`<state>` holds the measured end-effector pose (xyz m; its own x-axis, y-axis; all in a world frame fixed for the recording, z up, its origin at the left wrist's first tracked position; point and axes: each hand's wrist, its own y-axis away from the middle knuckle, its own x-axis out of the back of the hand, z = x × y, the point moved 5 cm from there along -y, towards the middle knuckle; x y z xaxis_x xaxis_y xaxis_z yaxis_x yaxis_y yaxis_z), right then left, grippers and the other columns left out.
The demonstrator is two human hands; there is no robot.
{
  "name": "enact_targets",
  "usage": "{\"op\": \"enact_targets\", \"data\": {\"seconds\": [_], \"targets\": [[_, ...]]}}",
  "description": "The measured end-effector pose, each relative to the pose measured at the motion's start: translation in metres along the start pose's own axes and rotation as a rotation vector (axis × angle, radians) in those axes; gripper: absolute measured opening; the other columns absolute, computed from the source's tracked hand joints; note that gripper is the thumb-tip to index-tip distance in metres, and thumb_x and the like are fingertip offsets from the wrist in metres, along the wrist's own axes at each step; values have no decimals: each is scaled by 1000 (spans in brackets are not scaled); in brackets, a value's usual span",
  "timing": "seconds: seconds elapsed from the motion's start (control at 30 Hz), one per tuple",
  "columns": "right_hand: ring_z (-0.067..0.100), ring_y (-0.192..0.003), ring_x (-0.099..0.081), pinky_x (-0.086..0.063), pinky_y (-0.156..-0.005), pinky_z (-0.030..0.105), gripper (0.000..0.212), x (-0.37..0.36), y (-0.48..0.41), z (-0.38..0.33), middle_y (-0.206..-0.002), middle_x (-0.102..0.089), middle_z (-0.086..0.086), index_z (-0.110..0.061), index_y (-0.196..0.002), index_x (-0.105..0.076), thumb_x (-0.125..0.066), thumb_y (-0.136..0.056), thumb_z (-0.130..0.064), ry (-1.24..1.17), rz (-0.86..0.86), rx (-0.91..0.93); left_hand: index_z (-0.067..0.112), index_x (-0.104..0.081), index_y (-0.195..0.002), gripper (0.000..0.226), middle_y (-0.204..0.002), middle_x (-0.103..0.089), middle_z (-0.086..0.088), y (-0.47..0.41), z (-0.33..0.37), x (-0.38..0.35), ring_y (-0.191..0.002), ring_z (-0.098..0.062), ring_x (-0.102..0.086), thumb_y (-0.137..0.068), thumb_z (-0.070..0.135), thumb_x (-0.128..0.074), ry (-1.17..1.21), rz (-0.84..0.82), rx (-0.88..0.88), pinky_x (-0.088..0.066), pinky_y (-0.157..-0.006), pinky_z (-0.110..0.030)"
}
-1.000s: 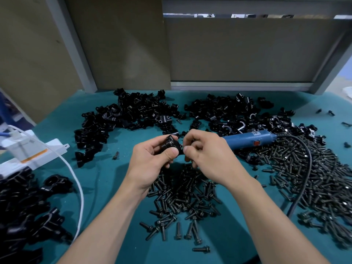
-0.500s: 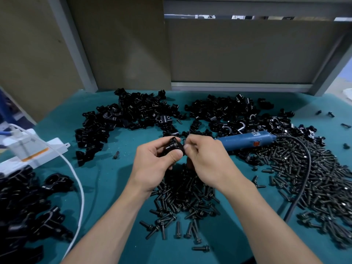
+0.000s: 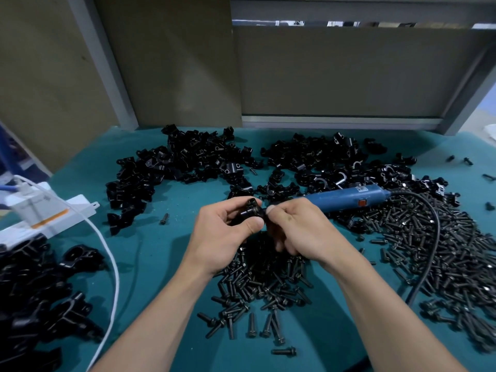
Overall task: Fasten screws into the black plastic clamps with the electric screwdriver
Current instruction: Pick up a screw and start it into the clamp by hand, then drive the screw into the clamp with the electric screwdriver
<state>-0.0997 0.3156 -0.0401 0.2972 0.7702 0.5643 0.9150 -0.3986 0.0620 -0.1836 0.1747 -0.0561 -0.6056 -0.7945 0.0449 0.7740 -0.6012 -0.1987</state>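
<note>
My left hand (image 3: 222, 237) grips a black plastic clamp (image 3: 251, 210) above the teal table (image 3: 166, 259). My right hand (image 3: 298, 229) meets it from the right, fingertips pinching a small dark screw at the clamp's side; the screw is mostly hidden. The blue electric screwdriver (image 3: 351, 198) lies on the table just behind my right hand, its black cable (image 3: 434, 237) curving toward the front right. A pile of black screws (image 3: 263, 277) lies under my hands.
Heaps of black clamps (image 3: 193, 162) cover the back of the table, more clamps (image 3: 35, 296) sit at the front left. A wide spread of screws (image 3: 442, 251) fills the right. A white box (image 3: 40, 213) with a white cable (image 3: 107, 259) lies at left. Panels close the back.
Both hands stayed together at the clamp, with only small shifts of the fingers. The screwdriver has not moved.
</note>
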Motion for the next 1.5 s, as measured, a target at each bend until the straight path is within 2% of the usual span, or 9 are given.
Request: {"op": "enact_targets", "data": {"seconds": [0.1, 0.27, 0.43, 0.57, 0.8, 0.93, 1.07, 1.23, 1.5], "targets": [[15, -51, -59, -43, -56, 31, 28, 1, 0, 1, -65, -72, 8, -14, -78, -67, -59, -102, -25, -100, -37, 63, 41, -81, -95, 38, -93, -80, 7, -1, 0, 1, -77, -1, -70, -84, 5, -83, -1, 25, -5, -54, -67, -17], [6, -39, -35, -29, -44, 22, 59, -4, -3, 12, -42, -44, -10, -18, -52, -48, -50, -104, -47, 23, 106, 5, 46, -80, -96, 43, -99, -80, 11, 0, 2, -3, -92, -4, -74, -84, 4, -84, -22, 0, -40, -56, -76, -18], [17, -53, -58, -42, -53, 27, 27, 3, 1, 7, -63, -70, 5, -20, -73, -63, -62, -100, -21, -253, 19, 61, 35, -79, -100, 35, -98, -80, 10, -3, -3, 0, -90, -4, -73, -83, 6, -84, -16, 37, -17, -57, -78, -22], [8, -43, -40, -34, -51, 28, 39, 1, -2, 5, -47, -49, -5, -13, -65, -51, -55, -101, -27, 2, 80, 102, 42, -81, -97, 38, -97, -80, 8, -2, -3, -1, -86, -5, -73, -84, 7, -85, -12, 9, -19, -56, -72, -20], [12, -47, -45, -38, -53, 31, 43, 4, 0, 3, -48, -52, -5, -10, -65, -53, -56, -103, -31, 5, 79, 148, 42, -81, -100, 30, -93, -80, 6, -3, -4, -3, -73, -4, -67, -78, 20, -84, 23, 6, -15, -54, -62, -20], [5, -43, -55, -44, -55, 22, 61, 13, 2, 14, -49, -65, -7, -12, -60, -64, -45, -106, -48, 106, 223, -77, 40, -80, -103, 29, -93, -80, 8, -3, -12, 0, -70, -8, -67, -79, 24, -84, -23, 58, 32, -60, -66, -35], [16, -53, -68, -53, -53, 29, 21, 32, 21, 51, -77, -76, 19, -2, -88, -71, -66, -96, -21, -515, 439, -423, 47, -71, -103, 32, -83, -78, 6, -3, -17, 11, -61, -11, -66, -92, 18, -78, -41, 172, 65, -63, -66, -35], [29, -88, -76, -65, -70, 35, 22, 27, 28, 62, -107, -69, 22, -10, -101, -59, -75, -96, -25, -950, 574, -597, 56, -71, -92, 34, -71, -72, 10, -4, -15, 20, -51, -10, -56, -96, 23, -74, 0, 233, 72, -52, -55, -27], [24, -68, -70, -42, -31, 19, 51, 22, -16, 38, -116, -72, 19, -16, -131, -51, -76, -93, -38, -889, 518, -831, 52, -69, -94, 26, -75, -71, 15, -8, -14, 23, -61, -5, -59, -96, 27, -72, 1, 253, 84, -50, -62, -34]]}}
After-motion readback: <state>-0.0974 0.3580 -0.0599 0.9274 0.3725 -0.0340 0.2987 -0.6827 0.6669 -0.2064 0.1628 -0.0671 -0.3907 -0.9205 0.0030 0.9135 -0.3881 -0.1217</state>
